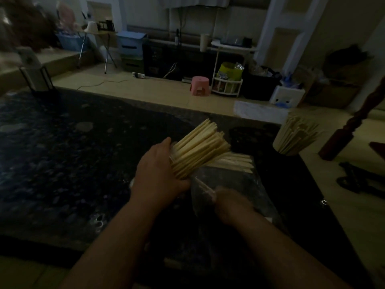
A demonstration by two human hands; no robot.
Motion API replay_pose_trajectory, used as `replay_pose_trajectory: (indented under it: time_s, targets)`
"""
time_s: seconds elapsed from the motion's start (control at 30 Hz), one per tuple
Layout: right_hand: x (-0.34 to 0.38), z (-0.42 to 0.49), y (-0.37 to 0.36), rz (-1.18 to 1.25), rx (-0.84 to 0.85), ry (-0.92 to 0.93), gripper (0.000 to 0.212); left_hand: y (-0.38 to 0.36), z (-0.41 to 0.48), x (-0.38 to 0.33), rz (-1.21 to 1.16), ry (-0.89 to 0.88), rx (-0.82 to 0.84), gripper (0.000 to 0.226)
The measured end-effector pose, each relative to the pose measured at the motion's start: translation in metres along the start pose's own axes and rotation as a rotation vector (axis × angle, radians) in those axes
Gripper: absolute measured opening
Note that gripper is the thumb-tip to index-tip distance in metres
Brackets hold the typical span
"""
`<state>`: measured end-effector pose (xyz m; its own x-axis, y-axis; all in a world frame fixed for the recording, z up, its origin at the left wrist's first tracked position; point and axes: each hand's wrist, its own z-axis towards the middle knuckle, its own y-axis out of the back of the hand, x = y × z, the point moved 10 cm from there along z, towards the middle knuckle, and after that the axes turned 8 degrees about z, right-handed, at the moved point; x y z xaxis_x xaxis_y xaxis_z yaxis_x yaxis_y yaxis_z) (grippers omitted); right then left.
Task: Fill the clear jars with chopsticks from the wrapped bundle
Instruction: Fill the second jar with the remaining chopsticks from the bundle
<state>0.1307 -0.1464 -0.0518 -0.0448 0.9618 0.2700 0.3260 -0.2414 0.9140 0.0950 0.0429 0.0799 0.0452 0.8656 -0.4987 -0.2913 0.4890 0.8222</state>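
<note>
Left hand (158,172) clamped round tilted clear jar (171,158), held over dark stone counter (62,153). Jar packed with pale chopsticks (200,147) fanning up and right. Right hand (231,203) blurred, just beside left. Seemed pinched on loose chopsticks (205,187) at near end of wrapped bundle (235,163), flat on counter beneath jar. Second jar (291,138), upright and full, well apart at right edge.
</note>
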Motion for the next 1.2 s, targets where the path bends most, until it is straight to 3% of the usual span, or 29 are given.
replay_pose_trajectory:
  time_s: [0.3,0.5,0.67,0.87,1.0,1.13,1.2]
  targets:
    - [-0.008,-0.048,0.005,0.135,-0.002,-0.02,0.034,0.001,-0.023,-0.015,0.326,-0.13,-0.078,0.095]
    - [-0.006,-0.071,0.019,0.066,0.044,0.02,0.031,0.002,-0.034,-0.011,0.148,-0.043,-0.035,0.099]
    - [0.015,-0.1,0.067,0.027,-0.158,0.172,0.031,0.003,-0.031,-0.002,0.063,0.06,-0.002,0.107]
    - [0.023,-0.118,0.111,0.003,-0.414,0.302,0.032,0.006,-0.023,0.003,0.011,0.079,-0.007,0.093]
    - [0.023,-0.135,0.15,0.091,-0.786,0.435,0.033,0.0,-0.022,-0.006,0.114,-0.012,0.019,0.095]
    - [0.028,-0.141,0.163,0.21,-0.912,0.657,0.038,-0.011,-0.021,-0.014,0.193,-0.1,0.048,0.1]
    - [0.028,-0.141,0.167,0.192,-0.982,0.678,0.043,-0.016,-0.021,-0.015,0.192,-0.12,0.068,0.105]
